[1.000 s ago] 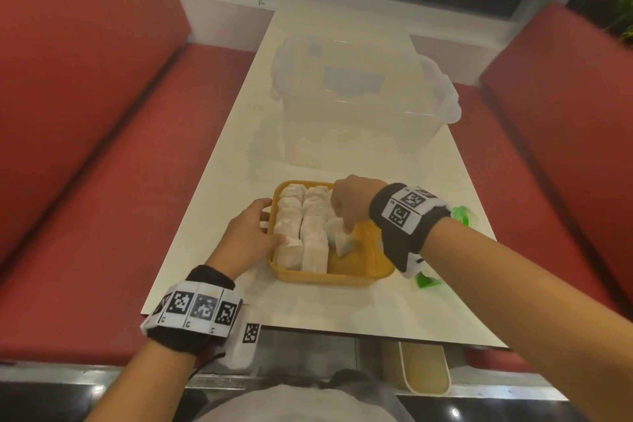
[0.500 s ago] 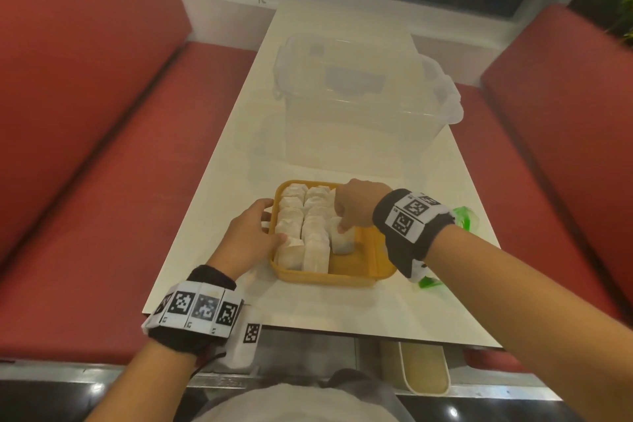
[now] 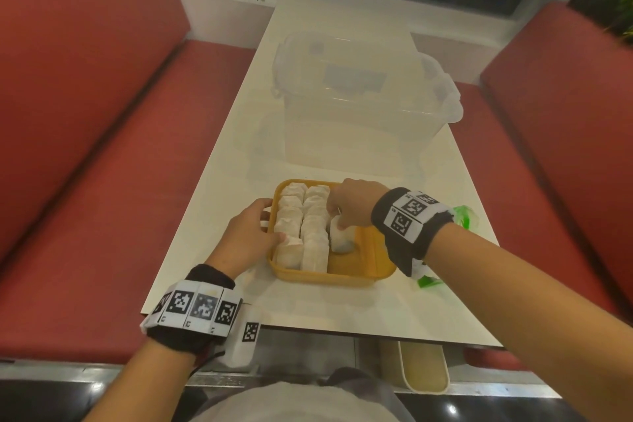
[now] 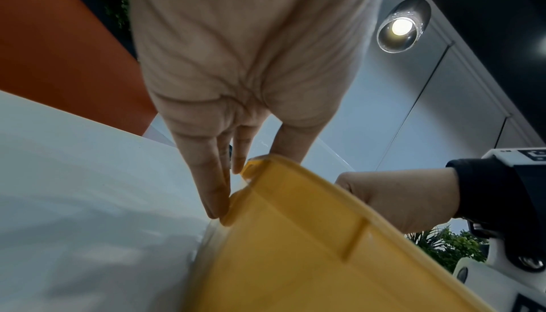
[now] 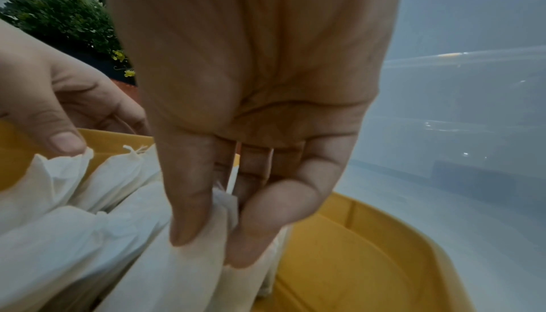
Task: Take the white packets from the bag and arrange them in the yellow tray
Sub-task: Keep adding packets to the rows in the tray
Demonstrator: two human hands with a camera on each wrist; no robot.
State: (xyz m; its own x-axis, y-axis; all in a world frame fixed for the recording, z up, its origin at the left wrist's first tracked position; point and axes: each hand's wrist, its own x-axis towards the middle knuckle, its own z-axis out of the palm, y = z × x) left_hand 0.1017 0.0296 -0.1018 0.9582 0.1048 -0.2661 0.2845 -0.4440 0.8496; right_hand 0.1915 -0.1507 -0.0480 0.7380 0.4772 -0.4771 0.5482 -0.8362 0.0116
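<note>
The yellow tray [image 3: 352, 272] sat on the near end of the white table [image 3: 342, 305], in front of a clear lidded bin [image 3: 359, 92], its long axis running left to right as I saw it. Two rows of white packets [image 3: 301, 226] filled its left half, standing on edge and lined near to far; the right half showed bare yellow floor. My left hand [image 3: 248, 236] steadied the tray's left wall, its fingers straight down against the outside and its thumb over the rim on the nearest packet. My right hand [image 3: 354, 204] reached in from the right and pinched the top of one packet [image 3: 340, 238] between thumb and fingertips [image 5: 189, 214]. That packet stood upright, its long axis near to far, just right of the second row and directly under the right hand, so I judged this hand would seat it as the start of a third row. The green-edged bag [image 3: 464, 216] lay on the table behind my right wrist.
</note>
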